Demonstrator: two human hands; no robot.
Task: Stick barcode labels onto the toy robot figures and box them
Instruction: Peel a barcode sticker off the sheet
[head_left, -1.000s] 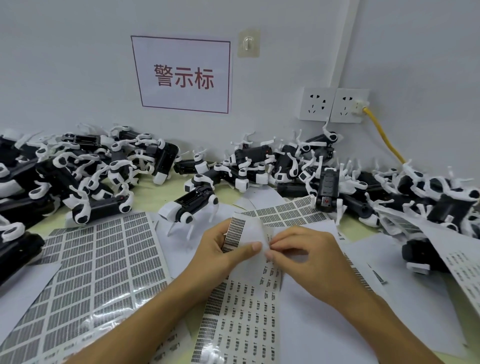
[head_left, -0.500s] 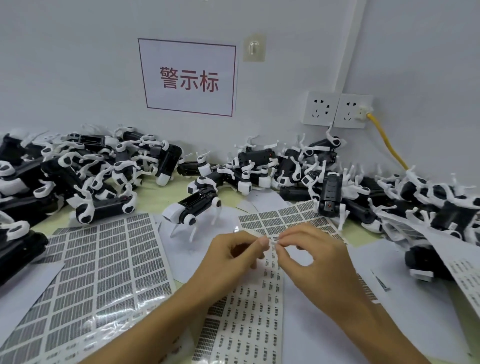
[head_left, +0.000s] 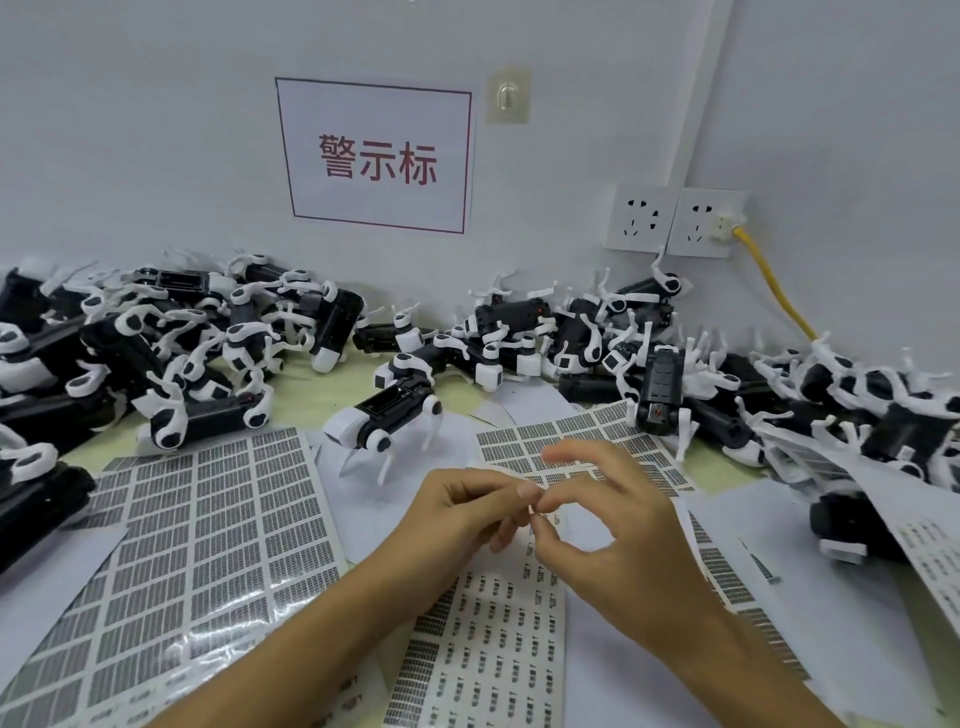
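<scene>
Head camera shows the left hand (head_left: 467, 512) and right hand (head_left: 613, 525) pinching together one small label (head_left: 535, 508) above the label sheet (head_left: 488, 639). The standing toy robot (head_left: 382, 415) at 11 o'clock seems unlabelled. Heaps of robots (head_left: 156, 353) wait at 10 and 2 o'clock; no box is visible, so most work remains.

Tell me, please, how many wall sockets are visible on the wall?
2, side by side on the wall at the right: the left socket is unused, and the right socket has a yellow cable plugged in. None seems hidden.
</scene>
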